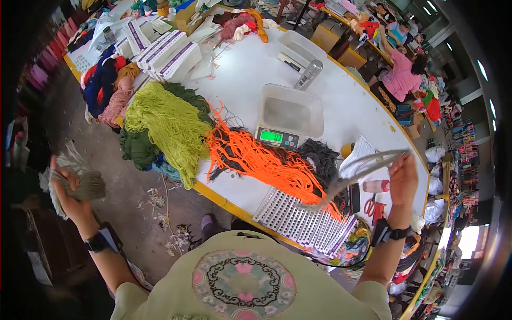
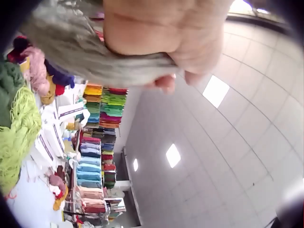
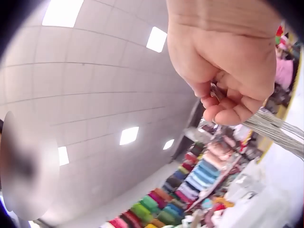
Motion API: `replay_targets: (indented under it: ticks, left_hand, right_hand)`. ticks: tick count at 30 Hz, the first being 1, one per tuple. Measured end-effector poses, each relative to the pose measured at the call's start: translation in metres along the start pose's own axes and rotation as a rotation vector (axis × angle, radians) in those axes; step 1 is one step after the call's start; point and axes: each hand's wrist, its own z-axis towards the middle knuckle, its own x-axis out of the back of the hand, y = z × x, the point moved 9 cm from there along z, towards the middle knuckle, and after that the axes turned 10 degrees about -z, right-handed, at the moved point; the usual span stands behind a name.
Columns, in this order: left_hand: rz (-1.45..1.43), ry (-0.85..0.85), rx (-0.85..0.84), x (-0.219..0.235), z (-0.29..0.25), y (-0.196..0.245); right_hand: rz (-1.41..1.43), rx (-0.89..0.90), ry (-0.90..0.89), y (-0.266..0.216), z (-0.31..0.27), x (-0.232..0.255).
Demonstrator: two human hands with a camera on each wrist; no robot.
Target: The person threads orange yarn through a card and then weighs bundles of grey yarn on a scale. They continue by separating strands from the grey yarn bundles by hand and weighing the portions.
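At the far left of the head view, my left hand (image 1: 69,188) grips a bundle of grey yarn (image 1: 92,185), away from the table. The left wrist view shows the grey yarn (image 2: 95,59) running through the palm, with fingertips past it. Raised over the table's right end, my right hand (image 1: 404,180) pinches a length of grey yarn (image 1: 349,186) that slants down left, across the orange yarn's end. In the right wrist view several grey strands (image 3: 273,130) leave the curled fingers (image 3: 228,115). A long pile of orange yarn (image 1: 261,168) lies between the hands.
A digital scale (image 1: 277,137) with a plastic tray (image 1: 293,109) stands on the white table (image 1: 234,98). Lime-green yarn (image 1: 165,120) overhangs its left edge. Purple-edged perforated cards (image 1: 298,218) lie along the front. Scissors (image 1: 369,207) and a phone (image 1: 354,197) sit near my right hand.
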Motion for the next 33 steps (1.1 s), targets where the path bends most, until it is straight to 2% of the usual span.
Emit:
replay_targets:
  ticks: [1,2,3,4,5,6,7,8,10,11,12,14,15,16,18,19,20,21,22,23,24,25,27,29,32,33]
  left_hand:
    - [-0.003,0.009,-0.002,-0.041,-0.01,-0.009]
    - [0.155,-0.047,-0.09,-0.084,-0.017,-0.012]
    - [0.316,-0.1,-0.177,-0.108,-0.024,-0.012]
    - [0.319,-0.085,-0.179,-0.098,-0.03,-0.016]
    - [0.248,-0.001,-0.038,-0.068,-0.033,-0.033]
    - [0.176,0.08,0.102,-0.043,-0.04,-0.05]
    - [0.206,0.177,0.118,-0.027,-0.05,-0.055]
    - [0.208,0.185,0.115,-0.029,-0.059,-0.054]
    - [0.264,0.045,0.206,-0.056,-0.078,-0.065]
    - [0.302,0.182,0.171,-0.063,-0.088,-0.068]
    - [0.306,0.193,0.165,-0.065,-0.096,-0.07]
    - [0.241,0.164,0.293,-0.07,-0.116,-0.085]
    - [0.318,0.126,0.267,-0.085,-0.119,-0.087]
    - [0.323,0.133,0.263,-0.088,-0.126,-0.092]
    - [0.258,0.103,0.35,-0.093,-0.144,-0.113]
    - [0.297,0.074,0.354,-0.109,-0.147,-0.118]
    - [0.311,0.029,0.425,-0.124,-0.152,-0.126]
    - [0.301,0.005,0.443,-0.143,-0.153,-0.132]
    - [0.291,-0.02,0.461,-0.159,-0.153,-0.138]
    - [0.296,-0.018,0.458,-0.166,-0.153,-0.141]
    - [0.345,-0.109,0.471,-0.178,-0.154,-0.146]
    - [0.392,-0.202,0.483,-0.189,-0.155,-0.152]
    - [0.401,-0.198,0.507,-0.194,-0.156,-0.159]
    - [0.375,-0.16,0.627,-0.199,-0.161,-0.165]
    - [0.3,-0.201,0.678,-0.198,-0.167,-0.18]
    - [0.251,-0.173,0.687,-0.197,-0.171,-0.186]
  right_hand:
    - [0.069,0.104,-0.118,-0.026,0.008,-0.018]
    - [0.037,0.216,-0.229,-0.054,0.013,-0.04]
    - [0.011,0.33,-0.292,-0.081,0.018,-0.063]
    - [-0.032,0.416,-0.328,-0.103,0.022,-0.085]
    - [-0.013,0.468,-0.422,-0.117,0.034,-0.094]
    - [-0.013,0.467,-0.431,-0.124,0.049,-0.1]
    - [-0.022,0.534,-0.457,-0.135,0.059,-0.108]
    - [-0.03,0.602,-0.484,-0.142,0.069,-0.116]
    - [-0.033,0.634,-0.462,-0.142,0.095,-0.127]
    - [-0.038,0.668,-0.429,-0.142,0.107,-0.132]
    - [-0.034,0.667,-0.441,-0.135,0.122,-0.138]
    - [-0.138,0.664,-0.373,-0.103,0.157,-0.143]
    - [-0.176,0.596,-0.344,-0.076,0.17,-0.149]
    - [-0.214,0.528,-0.315,-0.043,0.178,-0.157]
    - [-0.57,0.478,-0.379,0.038,0.183,-0.177]
    - [-0.542,0.361,-0.458,0.098,0.189,-0.179]
    - [-0.73,0.3,-0.495,0.156,0.194,-0.176]
    - [-1.07,0.323,-0.467,0.197,0.181,-0.178]
    - [-1.351,0.376,-0.479,0.211,0.154,-0.186]
    - [-1.48,0.474,-0.498,0.229,0.135,-0.188]
    - [-1.608,0.575,-0.512,0.25,0.119,-0.186]
    - [-1.612,0.528,-0.556,0.268,0.106,-0.181]
    - [-1.616,0.481,-0.591,0.283,0.078,-0.173]
    - [-1.486,0.584,-0.491,0.265,0.045,-0.17]
    - [-1.411,0.546,-0.419,0.237,0.013,-0.168]
    - [-1.276,0.616,-0.348,0.215,-0.001,-0.174]
